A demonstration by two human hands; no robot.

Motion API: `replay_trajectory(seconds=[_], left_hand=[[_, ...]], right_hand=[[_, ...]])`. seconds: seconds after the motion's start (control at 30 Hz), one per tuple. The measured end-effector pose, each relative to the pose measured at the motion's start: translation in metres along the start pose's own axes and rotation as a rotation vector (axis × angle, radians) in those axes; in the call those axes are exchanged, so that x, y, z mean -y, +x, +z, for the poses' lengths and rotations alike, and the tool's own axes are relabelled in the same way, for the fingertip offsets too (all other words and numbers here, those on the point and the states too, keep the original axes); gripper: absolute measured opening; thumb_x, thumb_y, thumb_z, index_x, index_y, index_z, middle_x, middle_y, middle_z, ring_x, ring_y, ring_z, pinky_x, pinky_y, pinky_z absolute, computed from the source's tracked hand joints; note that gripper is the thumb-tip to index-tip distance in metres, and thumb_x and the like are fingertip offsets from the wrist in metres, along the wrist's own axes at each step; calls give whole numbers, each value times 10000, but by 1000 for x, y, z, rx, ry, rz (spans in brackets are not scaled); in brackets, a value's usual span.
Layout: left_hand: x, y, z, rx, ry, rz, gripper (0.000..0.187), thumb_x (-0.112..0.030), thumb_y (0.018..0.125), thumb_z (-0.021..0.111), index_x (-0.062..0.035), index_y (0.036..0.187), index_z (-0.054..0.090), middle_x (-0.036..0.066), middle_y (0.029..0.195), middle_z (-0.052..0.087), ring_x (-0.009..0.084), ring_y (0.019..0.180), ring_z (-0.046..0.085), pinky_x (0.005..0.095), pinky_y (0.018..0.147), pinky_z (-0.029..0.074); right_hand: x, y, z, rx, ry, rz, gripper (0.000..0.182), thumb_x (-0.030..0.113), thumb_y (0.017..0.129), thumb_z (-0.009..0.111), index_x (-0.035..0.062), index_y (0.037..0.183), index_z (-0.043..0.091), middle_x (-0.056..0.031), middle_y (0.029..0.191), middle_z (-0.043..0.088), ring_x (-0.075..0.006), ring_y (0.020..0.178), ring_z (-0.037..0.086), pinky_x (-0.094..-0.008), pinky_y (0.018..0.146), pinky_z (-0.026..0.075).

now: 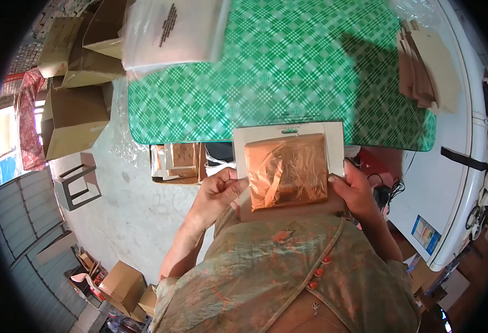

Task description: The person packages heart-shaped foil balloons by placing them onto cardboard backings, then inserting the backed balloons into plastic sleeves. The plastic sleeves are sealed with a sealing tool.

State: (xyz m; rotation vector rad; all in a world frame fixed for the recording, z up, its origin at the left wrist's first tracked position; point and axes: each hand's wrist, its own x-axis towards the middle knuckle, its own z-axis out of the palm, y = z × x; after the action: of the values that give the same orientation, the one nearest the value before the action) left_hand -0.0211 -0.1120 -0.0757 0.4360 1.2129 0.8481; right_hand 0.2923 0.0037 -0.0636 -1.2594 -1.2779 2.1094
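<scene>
A shiny copper-coloured foil packet (pixel 288 173) lies against a pale backing card (pixel 335 145) with a hang slot at its top. The card's far edge overlaps the near edge of the green checked table. My left hand (pixel 222 191) pinches the left side of the card between thumb and curled fingers. On the opposite side, my right hand (pixel 354 190) grips the card, its thumb on the front and its fingers mostly hidden behind. Both hands are close to my body.
The green table (pixel 266 66) carries clear plastic bags (pixel 177 33) at far left and brown cards (pixel 421 66) at right. Open cartons (pixel 77 114) stand left. Below the table edge sits a box (pixel 177 162) of packets. A white refrigerator (pixel 449 133) is at right.
</scene>
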Motion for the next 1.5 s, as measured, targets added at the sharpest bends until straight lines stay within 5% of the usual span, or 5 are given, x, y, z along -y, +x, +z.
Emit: replay_trajectory(seconds=[0.57,0.87,1.1,1.3,1.5], left_hand=[[-9,14,5,38,-132,157,466,2,999,596,-1,1442,453,54,1241,679,102,1126,620,272,973,478],[-13,20,0,50,121,161,422,-1,991,600,1,1401,501,40,1230,662,105,1086,618,284,920,507],[-25,30,8,5,-68,195,493,-38,997,604,-6,1457,428,109,1379,594,166,1193,601,311,1013,471],[-30,17,5,216,-77,81,606,54,991,542,-39,1548,323,98,1382,575,184,1211,595,341,948,552],[-26,20,6,137,-7,64,534,4,1000,568,5,1497,373,108,1312,626,216,1094,666,376,796,637]], right_hand=[[0,13,-3,-15,-110,-73,245,121,1033,532,-12,1229,590,1,1048,644,-64,1031,563,-274,923,453],[7,20,-1,-116,-175,-27,255,183,1046,517,-27,1172,587,-2,862,605,-89,738,648,-260,412,509],[14,23,4,14,-76,-97,456,76,1001,527,-14,1433,413,-81,1341,525,-126,1270,485,-307,1078,393],[8,22,-4,64,-2,-17,528,53,973,538,-39,1474,401,-85,1407,549,-146,1289,510,-319,1102,372],[14,22,4,11,26,76,316,92,1024,489,-60,1300,513,-118,1134,675,-195,931,708,-322,799,592]])
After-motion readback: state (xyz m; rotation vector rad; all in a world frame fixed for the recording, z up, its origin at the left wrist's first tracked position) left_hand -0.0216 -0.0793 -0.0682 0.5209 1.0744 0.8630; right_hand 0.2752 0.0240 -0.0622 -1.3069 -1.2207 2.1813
